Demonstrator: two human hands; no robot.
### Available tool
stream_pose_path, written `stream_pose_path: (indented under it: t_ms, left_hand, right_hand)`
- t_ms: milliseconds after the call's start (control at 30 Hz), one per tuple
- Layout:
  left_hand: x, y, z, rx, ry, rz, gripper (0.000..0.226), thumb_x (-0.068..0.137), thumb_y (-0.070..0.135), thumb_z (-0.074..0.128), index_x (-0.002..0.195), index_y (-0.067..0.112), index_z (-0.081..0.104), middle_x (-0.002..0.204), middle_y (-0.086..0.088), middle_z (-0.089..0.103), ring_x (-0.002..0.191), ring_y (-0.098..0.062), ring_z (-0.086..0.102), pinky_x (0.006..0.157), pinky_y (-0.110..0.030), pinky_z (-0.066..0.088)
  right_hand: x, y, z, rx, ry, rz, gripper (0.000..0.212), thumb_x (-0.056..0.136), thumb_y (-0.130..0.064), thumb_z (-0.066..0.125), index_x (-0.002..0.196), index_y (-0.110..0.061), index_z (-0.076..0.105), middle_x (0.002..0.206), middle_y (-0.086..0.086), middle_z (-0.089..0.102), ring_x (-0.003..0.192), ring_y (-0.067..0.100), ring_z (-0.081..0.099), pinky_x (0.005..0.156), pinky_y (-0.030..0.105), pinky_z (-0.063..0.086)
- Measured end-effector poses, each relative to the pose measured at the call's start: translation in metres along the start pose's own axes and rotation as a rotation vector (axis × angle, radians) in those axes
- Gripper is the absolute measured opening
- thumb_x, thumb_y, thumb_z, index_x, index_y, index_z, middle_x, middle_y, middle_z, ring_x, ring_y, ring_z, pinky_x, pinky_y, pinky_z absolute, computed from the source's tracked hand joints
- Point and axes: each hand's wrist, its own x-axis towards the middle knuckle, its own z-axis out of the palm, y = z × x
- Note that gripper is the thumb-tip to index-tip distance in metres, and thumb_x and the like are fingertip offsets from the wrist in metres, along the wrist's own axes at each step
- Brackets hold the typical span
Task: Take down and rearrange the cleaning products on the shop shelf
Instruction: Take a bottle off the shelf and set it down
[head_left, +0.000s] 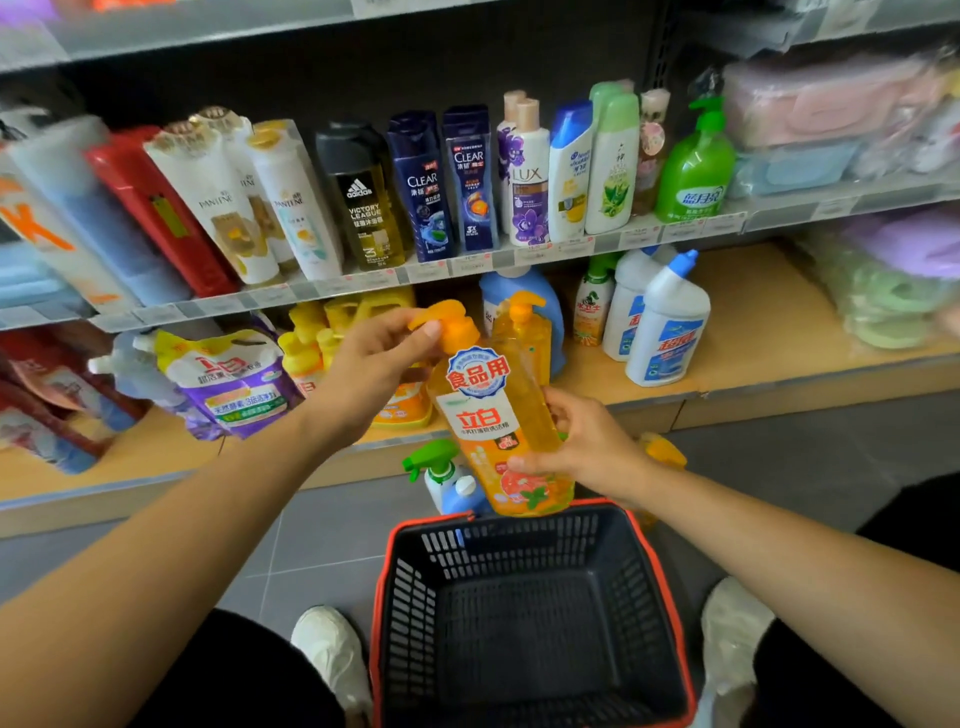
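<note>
Both hands on soap bottle (491, 415), tilted in air between bottom shelf (753, 322) and basket (415, 587); left hand (374, 364) fingers pinch pump head (452, 325), right hand (587, 447) fingers wrap lower body; carry weight at base, not pump; lower upright into basket corner.

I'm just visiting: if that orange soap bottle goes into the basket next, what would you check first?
1. Left hand grips the orange bottle by its pump: ok.
2. Right hand holds the bottle's lower body: ok.
3. Basket has room, nothing seen inside: ok.
4. Bottle lined up over the basket: cannot tell; its base shows at the far rim.
5. Pump closed tight: cannot tell.
6. Spray bottle on the floor stands beyond the basket, out of the way: ok.
</note>
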Motion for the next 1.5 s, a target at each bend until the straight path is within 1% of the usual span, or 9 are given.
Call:
stream_pose_path:
  t_ms: [133, 333, 467, 600, 833, 933, 1100, 1300, 1500]
  left_hand:
    - [-0.001, 0.003, -0.003, 0.033, -0.025, 0.039, 0.030, 0.079, 0.032, 0.069, 0.102, 0.013, 0.063, 0.097, -0.008, 0.077, 0.093, -0.023, 0.073, 0.083, -0.045, 0.061]
    - [-0.009, 0.003, 0.002, 0.118, -0.052, 0.103, 0.033, 0.073, 0.033, 0.076, 0.094, 0.011, 0.062, 0.082, 0.002, 0.077, 0.079, -0.013, 0.073, 0.071, -0.032, 0.061]
    - [-0.015, 0.004, 0.011, 0.162, -0.013, 0.185, 0.033, 0.071, 0.037, 0.078, 0.092, 0.015, 0.064, 0.086, 0.003, 0.077, 0.082, -0.012, 0.075, 0.071, -0.027, 0.062]
    - [-0.018, 0.006, 0.014, 0.151, 0.006, 0.192, 0.035, 0.073, 0.038, 0.077, 0.096, 0.015, 0.065, 0.090, 0.001, 0.077, 0.086, -0.012, 0.075, 0.073, -0.029, 0.062]
    - [-0.023, 0.011, -0.001, 0.474, -0.216, 0.314, 0.047, 0.089, 0.039, 0.071, 0.131, 0.025, 0.056, 0.108, 0.001, 0.067, 0.101, -0.017, 0.066, 0.079, -0.038, 0.059]
    - [-0.025, 0.010, 0.000, 0.646, -0.326, 0.470, 0.025, 0.092, 0.026, 0.072, 0.115, 0.018, 0.072, 0.112, 0.002, 0.066, 0.104, -0.012, 0.063, 0.084, -0.034, 0.055]
    - [-0.030, 0.003, 0.002, 0.799, -0.410, 0.656, 0.021, 0.089, 0.016, 0.077, 0.109, 0.014, 0.076, 0.117, -0.003, 0.068, 0.105, -0.018, 0.067, 0.085, -0.031, 0.055]
    - [-0.027, -0.003, 0.004, 0.836, -0.319, 0.810, 0.021, 0.091, 0.018, 0.077, 0.111, 0.011, 0.076, 0.121, -0.005, 0.069, 0.105, -0.020, 0.069, 0.080, -0.039, 0.057]
    - [-0.029, -0.013, 0.022, 0.698, -0.069, 0.702, 0.011, 0.085, 0.018, 0.083, 0.095, 0.014, 0.080, 0.104, -0.001, 0.074, 0.093, -0.014, 0.070, 0.072, -0.038, 0.058]
  right_hand:
    - [0.000, 0.008, 0.007, -0.004, -0.009, 0.001, 0.061, 0.066, -0.008, 0.091, 0.115, -0.032, 0.062, 0.112, -0.013, 0.073, 0.104, 0.002, 0.067, 0.081, 0.014, 0.053]
    - [0.001, -0.006, 0.013, -0.059, -0.004, -0.056, 0.074, 0.070, -0.014, 0.089, 0.133, -0.027, 0.052, 0.124, -0.011, 0.066, 0.111, 0.000, 0.063, 0.087, 0.015, 0.050]
    - [0.002, -0.026, 0.018, -0.035, 0.072, -0.204, 0.087, 0.071, -0.022, 0.088, 0.146, -0.026, 0.043, 0.138, -0.008, 0.057, 0.121, 0.006, 0.059, 0.099, 0.026, 0.051]
    - [0.000, -0.029, 0.022, -0.016, 0.138, -0.250, 0.080, 0.069, -0.023, 0.090, 0.138, -0.024, 0.050, 0.131, -0.004, 0.062, 0.117, 0.010, 0.063, 0.097, 0.036, 0.055]
    - [0.002, -0.025, 0.019, -0.170, 0.116, -0.289, 0.082, 0.059, -0.050, 0.091, 0.131, -0.039, 0.054, 0.122, -0.018, 0.065, 0.114, 0.003, 0.063, 0.095, 0.029, 0.054]
    - [0.000, -0.021, 0.018, -0.332, 0.110, -0.315, 0.087, 0.058, -0.048, 0.092, 0.135, -0.036, 0.054, 0.123, -0.025, 0.062, 0.116, -0.006, 0.057, 0.095, 0.016, 0.046]
    - [0.001, -0.020, 0.009, -0.461, 0.063, -0.343, 0.087, 0.059, -0.037, 0.094, 0.136, -0.030, 0.055, 0.124, -0.015, 0.064, 0.111, 0.000, 0.058, 0.093, 0.021, 0.048]
    - [0.003, -0.022, 0.002, -0.435, 0.065, -0.350, 0.083, 0.062, -0.038, 0.093, 0.134, -0.034, 0.054, 0.119, -0.017, 0.065, 0.110, -0.003, 0.059, 0.090, 0.017, 0.048]
    - [0.003, -0.020, 0.003, -0.448, 0.114, -0.374, 0.084, 0.060, -0.041, 0.093, 0.133, -0.037, 0.051, 0.120, -0.015, 0.065, 0.110, -0.003, 0.057, 0.088, 0.012, 0.045]
